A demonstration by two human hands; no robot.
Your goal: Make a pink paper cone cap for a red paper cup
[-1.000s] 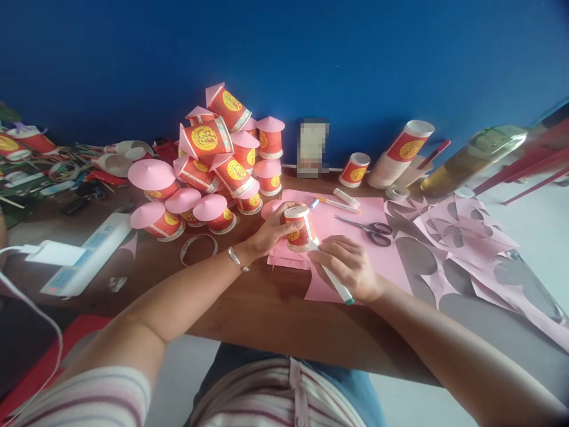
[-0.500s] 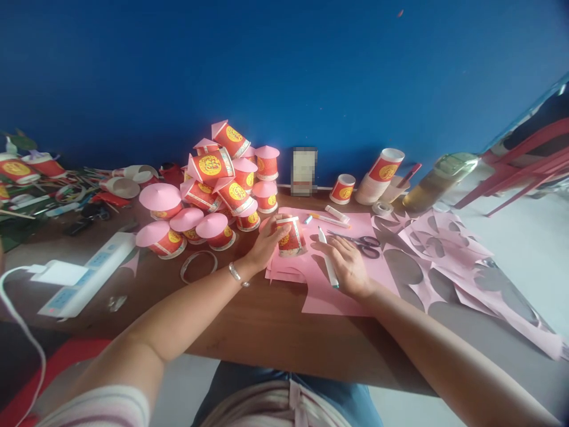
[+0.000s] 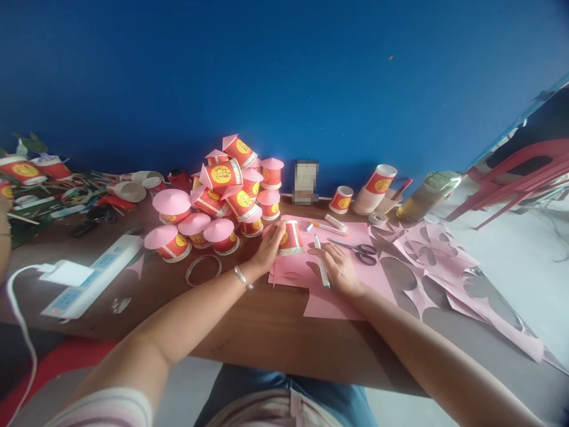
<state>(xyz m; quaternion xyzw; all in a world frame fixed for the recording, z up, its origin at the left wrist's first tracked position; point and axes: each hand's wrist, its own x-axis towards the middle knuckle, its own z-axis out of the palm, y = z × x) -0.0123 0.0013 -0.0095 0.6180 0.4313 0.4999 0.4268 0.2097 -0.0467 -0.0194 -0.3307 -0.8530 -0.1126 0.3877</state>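
"Where is the red paper cup [image 3: 291, 238] now?"

"Right at the grip of the left hand [image 3: 265, 252], narrower end up, above the pink paper [image 3: 338, 302]. The fingers lie along its side, but I can't tell how far they close around it."

"And the other hand?"

"The right hand [image 3: 340, 270] has its grip narrowed on a white marker [image 3: 323, 270], tip pointing away from the person. The marker is near the cup, but apart from it."

"What's around that grip?"

"Just beyond it, the scissors [image 3: 356, 248] lie on the pink paper, with an orange-and-white marker [image 3: 329, 229] farther off. Off to its right, cut paper scraps [image 3: 420, 293] spread over the counter [image 3: 262, 338]. Well beyond it, I see a roll of tape [image 3: 379, 218] by a leaning stack of cups [image 3: 380, 182]."

"And past the left hand's grip?"

"A heap of red cups with pink cone tops [image 3: 221, 174], beyond it and to the left. Nearer the person than that heap lies a thin white ring [image 3: 203, 257], left of the grip. The power strip [image 3: 116, 256] sits farther left again, a white plug [image 3: 71, 273] in it."
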